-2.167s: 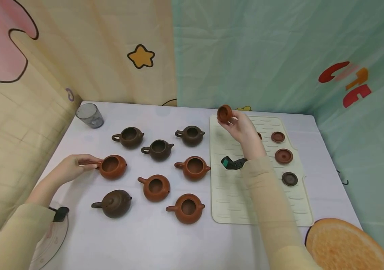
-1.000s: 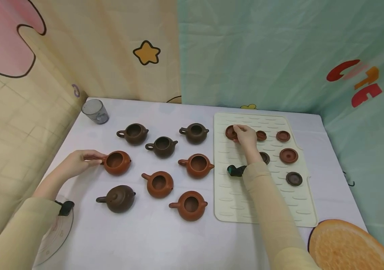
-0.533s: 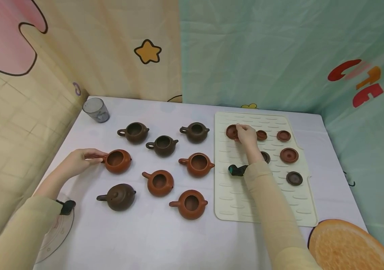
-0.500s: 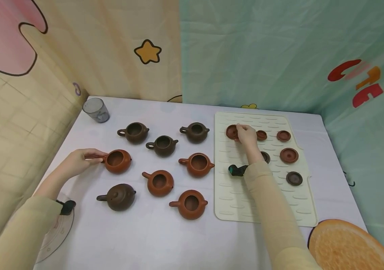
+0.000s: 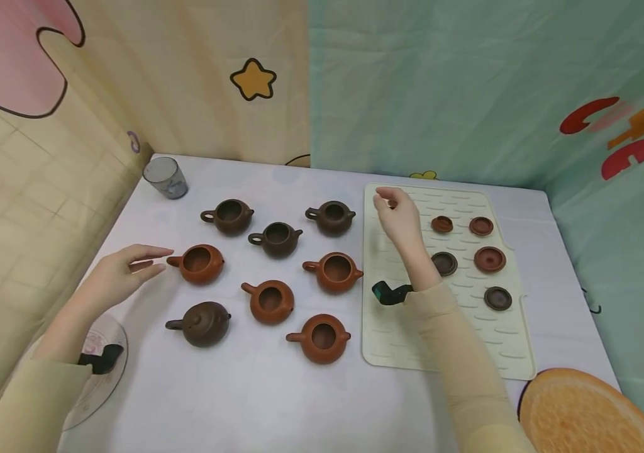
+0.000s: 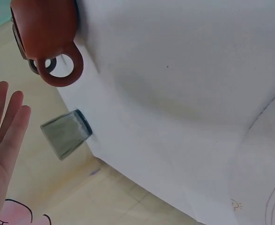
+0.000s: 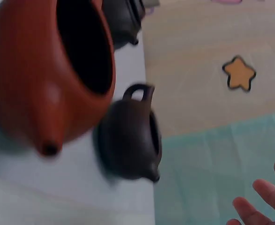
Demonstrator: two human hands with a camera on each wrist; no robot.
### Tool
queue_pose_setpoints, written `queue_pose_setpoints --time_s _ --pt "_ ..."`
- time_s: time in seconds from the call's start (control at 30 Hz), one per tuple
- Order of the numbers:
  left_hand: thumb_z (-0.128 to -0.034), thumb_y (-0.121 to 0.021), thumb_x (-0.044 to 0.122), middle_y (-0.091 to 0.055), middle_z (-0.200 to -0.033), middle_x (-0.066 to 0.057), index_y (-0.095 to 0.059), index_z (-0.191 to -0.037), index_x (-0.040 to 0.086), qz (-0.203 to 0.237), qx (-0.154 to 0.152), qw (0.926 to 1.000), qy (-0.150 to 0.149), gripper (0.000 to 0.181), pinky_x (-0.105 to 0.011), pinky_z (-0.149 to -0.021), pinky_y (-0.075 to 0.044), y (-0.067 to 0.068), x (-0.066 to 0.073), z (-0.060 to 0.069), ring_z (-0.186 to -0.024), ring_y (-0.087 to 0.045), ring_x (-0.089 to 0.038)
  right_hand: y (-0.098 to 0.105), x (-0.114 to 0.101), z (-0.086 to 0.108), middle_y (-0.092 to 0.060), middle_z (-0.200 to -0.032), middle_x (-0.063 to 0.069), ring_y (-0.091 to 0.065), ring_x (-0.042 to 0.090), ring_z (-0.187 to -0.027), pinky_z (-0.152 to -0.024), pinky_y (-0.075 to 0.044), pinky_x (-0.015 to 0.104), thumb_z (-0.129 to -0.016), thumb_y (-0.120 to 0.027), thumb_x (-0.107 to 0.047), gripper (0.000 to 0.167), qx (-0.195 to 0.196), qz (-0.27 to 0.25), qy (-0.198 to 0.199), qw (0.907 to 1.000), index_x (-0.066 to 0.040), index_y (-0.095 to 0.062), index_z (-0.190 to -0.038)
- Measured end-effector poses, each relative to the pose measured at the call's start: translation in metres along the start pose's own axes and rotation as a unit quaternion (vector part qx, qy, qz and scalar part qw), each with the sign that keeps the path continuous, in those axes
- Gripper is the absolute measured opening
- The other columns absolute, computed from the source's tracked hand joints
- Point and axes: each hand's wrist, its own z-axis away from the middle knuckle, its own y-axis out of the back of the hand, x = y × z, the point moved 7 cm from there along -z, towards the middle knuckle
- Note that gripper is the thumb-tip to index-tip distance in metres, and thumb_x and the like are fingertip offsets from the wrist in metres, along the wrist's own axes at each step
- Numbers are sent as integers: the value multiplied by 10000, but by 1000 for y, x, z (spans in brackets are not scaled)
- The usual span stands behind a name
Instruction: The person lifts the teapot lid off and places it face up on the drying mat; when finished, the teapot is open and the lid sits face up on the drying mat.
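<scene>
My left hand (image 5: 115, 277) hovers with fingers apart beside the handle of a lidless orange-brown clay teapot (image 5: 213, 269). The left wrist view shows the loop handle of that teapot (image 6: 46, 28) clear of the fingers (image 6: 15, 126). My right hand (image 5: 401, 220) is over the back left of a cream mat (image 5: 390, 343), fingers loosely bent. Just past its fingers a small part of a reddish lid (image 5: 392, 203) shows; the hand hides the remainder. Spread fingers (image 7: 263, 197) with nothing between them appear in the right wrist view.
Several open teapots, orange-brown (image 5: 322, 350) and dark brown (image 5: 278, 244), stand mid-table. One dark teapot (image 5: 204, 330) wears its lid. More lids (image 5: 490, 259) lie on the mat. A grey glass (image 5: 166, 179) stands back left; a round clear plate (image 5: 101, 390) is front left.
The right hand lowered an orange-brown lid or small cup-shaped piece to the mat's back left, then let go and lifted away. The left hand has released the teapot's handle and drawn back slightly left.
</scene>
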Motion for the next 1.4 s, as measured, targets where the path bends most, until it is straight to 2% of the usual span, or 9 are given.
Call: queue_pose_setpoints --time_s 0.1,0.2,0.33,0.43,0.53,0.63,0.8,0.97,1.4 --pt "-911 -702 112 -678 -1195 -165 -711 -1177 115 -35 29 9999 -150 267 23 -809 -403 -5 11 16 -997 -343 343 -26 -30 21 -612 -1327 102 -532 267 -1255 -1036 -440 435 -1008 -536 -259 345 -530 -56 497 9973 -93 -614 -1300" --pt "-892 -724 118 -690 -1181 -134 -724 -1140 148 -87 -243 9996 -96 250 -76 -821 -493 -17 14 29 -1022 -395 295 -62 -57 47 -647 -1275 63 -586 222 -1187 -995 -479 391 -1002 -561 -258 314 -1222 -80 963 9878 -109 -637 -1269" --pt "-890 -726 130 -705 -1166 -114 -727 -1125 150 -69 -764 9970 95 235 -265 -817 -572 -34 14 39 -1045 -669 -61 -116 -89 84 -663 -1249 9 -618 163 -1133 -957 -500 301 -989 -589 -252 279 -2206 84 1543 9631 -131 -666 -1228" --pt "-897 -721 149 -709 -1165 -113 -728 -1123 141 45 -1043 9943 215 227 -329 -823 -577 -43 14 41 -1061 -679 -354 -156 -106 109 -670 -1218 -30 -605 121 -1128 -948 -484 242 -978 -606 -263 267 -2834 487 1905 9386 -151 -677 -1210" --pt "-888 -731 155 -715 -1154 -103 -730 -1117 125 121 -1188 9926 224 232 -343 -834 -577 -48 14 41 -1066 -676 -340 -192 -115 129 -667 -1195 -70 -587 78 -1119 -920 -464 192 -969 -616 -284 270 -3297 1063 2116 9139 -190 -674 -1216" --pt "-872 -745 148 -716 -1148 -110 -723 -1120 96 233 -1274 9914 202 255 -260 -809 -575 -50 13 40 -1023 -694 -179 -220 -118 143 -662 -1193 -96 -592 43 -1098 -864 -460 163 -956 -637 -304 279 -3615 1613 2241 8906 -226 -670 -1222" --pt "-843 -758 86 -730 -1096 -127 -703 -1128 45 364 -1346 9902 41 293 -159 -757 -548 -51 15 39 -915 -642 62 -246 -117 154 -655 -1178 -113 -584 7 -1060 -827 -446 142 -930 -682 -315 271 -3742 2262 2444 8655 -253 -687 -1193" --pt "-846 -763 135 -760 -950 -12 -711 -1119 92 165 -1426 9894 206 282 -192 -732 -544 -53 13 43 -859 -655 38 -259 -116 160 -663 -1175 -118 -587 10 -1057 -841 -446 128 -922 -694 -265 248 -3719 2670 2737 8459 -223 -703 -1166" --pt "-819 -785 128 -749 -876 46 -729 -1047 112 170 -1384 9902 128 235 -209 -708 -533 -53 10 49 -811 -624 78 -268 -119 170 -682 -1045 -125 -615 2 -971 -821 -454 99 -902 -720 -211 164 -3350 3107 3189 8304 -214 -720 -1066"
